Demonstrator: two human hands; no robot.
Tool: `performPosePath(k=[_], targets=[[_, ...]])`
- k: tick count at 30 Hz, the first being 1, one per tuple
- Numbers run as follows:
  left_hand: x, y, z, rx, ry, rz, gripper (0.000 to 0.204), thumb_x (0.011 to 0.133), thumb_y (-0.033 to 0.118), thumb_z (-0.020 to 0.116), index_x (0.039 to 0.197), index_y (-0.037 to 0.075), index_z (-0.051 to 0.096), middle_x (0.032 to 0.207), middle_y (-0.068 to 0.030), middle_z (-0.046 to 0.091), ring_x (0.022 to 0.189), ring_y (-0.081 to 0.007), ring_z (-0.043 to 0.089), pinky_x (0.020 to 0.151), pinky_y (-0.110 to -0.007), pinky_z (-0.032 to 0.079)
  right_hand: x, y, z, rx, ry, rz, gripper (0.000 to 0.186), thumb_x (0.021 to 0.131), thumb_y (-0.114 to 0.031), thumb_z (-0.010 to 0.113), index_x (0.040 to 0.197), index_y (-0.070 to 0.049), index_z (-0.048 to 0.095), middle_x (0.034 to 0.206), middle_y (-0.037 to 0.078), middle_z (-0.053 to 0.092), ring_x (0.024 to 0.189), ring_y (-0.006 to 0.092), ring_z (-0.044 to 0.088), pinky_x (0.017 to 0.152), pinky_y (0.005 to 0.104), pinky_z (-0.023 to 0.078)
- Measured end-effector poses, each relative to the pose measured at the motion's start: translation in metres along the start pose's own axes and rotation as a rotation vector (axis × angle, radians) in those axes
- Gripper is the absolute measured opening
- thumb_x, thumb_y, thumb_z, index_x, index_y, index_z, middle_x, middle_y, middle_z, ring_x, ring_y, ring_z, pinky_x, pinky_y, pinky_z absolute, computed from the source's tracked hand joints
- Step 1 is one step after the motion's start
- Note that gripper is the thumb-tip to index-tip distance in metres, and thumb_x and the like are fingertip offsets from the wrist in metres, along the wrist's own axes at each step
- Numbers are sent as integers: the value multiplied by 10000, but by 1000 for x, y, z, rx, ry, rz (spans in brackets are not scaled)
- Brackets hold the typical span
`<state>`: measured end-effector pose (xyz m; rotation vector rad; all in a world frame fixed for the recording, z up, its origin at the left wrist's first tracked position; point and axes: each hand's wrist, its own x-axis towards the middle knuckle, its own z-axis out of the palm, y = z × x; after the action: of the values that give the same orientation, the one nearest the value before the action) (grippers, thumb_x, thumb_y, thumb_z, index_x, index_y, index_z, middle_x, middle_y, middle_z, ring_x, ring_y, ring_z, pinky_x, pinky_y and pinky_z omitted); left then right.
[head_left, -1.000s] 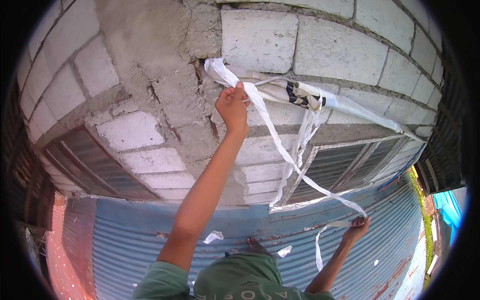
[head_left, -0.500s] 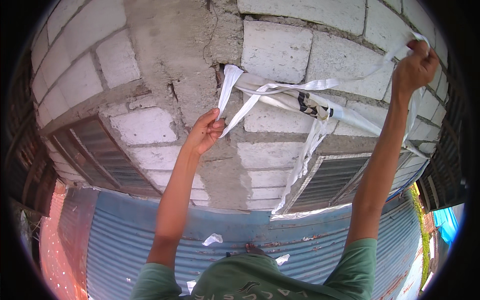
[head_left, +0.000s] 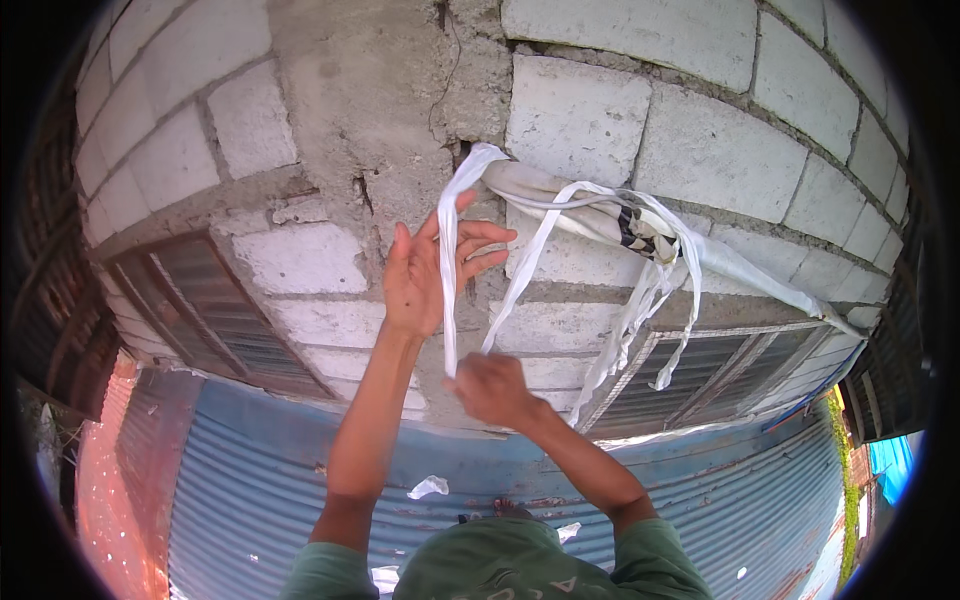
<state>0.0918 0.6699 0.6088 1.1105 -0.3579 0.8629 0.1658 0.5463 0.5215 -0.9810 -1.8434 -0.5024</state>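
Observation:
A wrapped bundle of white and grey pipes or cables (head_left: 540, 185) comes out of a hole in the block wall and slopes down rightward, with a black checked patch partway along. A white plastic strip (head_left: 450, 260) loops over the bundle near the hole and hangs down. My left hand (head_left: 432, 265), palm up and fingers spread, is at the strip's left run, which crosses its palm. My right hand (head_left: 490, 385) is closed on the strip lower down, slightly blurred. More loose white strips (head_left: 640, 320) dangle from the bundle around the checked patch.
The whitish block wall (head_left: 720, 140) has cracked mortar and two louvred windows (head_left: 195, 300), (head_left: 720, 375). I stand on blue corrugated metal sheeting (head_left: 250, 480) with white scraps (head_left: 428, 486) on it. Dark rusty sheets are at both sides, a blue tarp (head_left: 885, 465) at far right.
My right hand has swung from high at the right down to the middle below the bundle, pulling the strip. My left hand has opened its fingers, having pinched the strip before.

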Motion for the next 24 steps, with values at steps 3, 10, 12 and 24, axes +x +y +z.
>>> performPosePath(k=[3, 10, 12, 24], targets=[[-45, -61, 1, 342, -76, 13, 722, 962, 620, 302, 1277, 6, 514, 992, -187, 660, 1180, -351, 529, 1103, -501, 284, -11, -120, 20, 1010, 155, 709, 240, 966, -241, 561, 1018, -16, 495, 667, 96, 497, 537, 255, 531, 487, 338, 442], [-239, -100, -33, 1079, 378, -29, 339, 954, 333, 551, 796, 45, 634, 685, -52, 627, 588, -190, 557, 669, -345, 441, 30, -59, -40, 687, -205, 281, 490, 927, -414, 591, 1241, -45, 518, 955, 158, 594, 794, 252, 629, 525, 275, 469], [-289, -69, -49, 752, 622, -223, 399, 935, 365, 588, 707, 37, 583, 621, -20, 573, 538, -143, 533, 509, -314, 380, 34, -19, -43, -10, -320, 113, 489, 855, -457, 648, 1141, -61, 617, 1027, 134, 616, 976, 244, 608, 696, 346, 523], [-343, 115, -62, 699, 1057, 291, 333, 898, 372, 671, 833, 85, 514, 593, 46, 384, 528, -55, 356, 464, -219, 252, -105, 1, 48, 160, -78, 184, 231, 608, -109, 708, 612, -97, 478, 579, 31, 477, 506, 234, 495, 519, 369, 375]])
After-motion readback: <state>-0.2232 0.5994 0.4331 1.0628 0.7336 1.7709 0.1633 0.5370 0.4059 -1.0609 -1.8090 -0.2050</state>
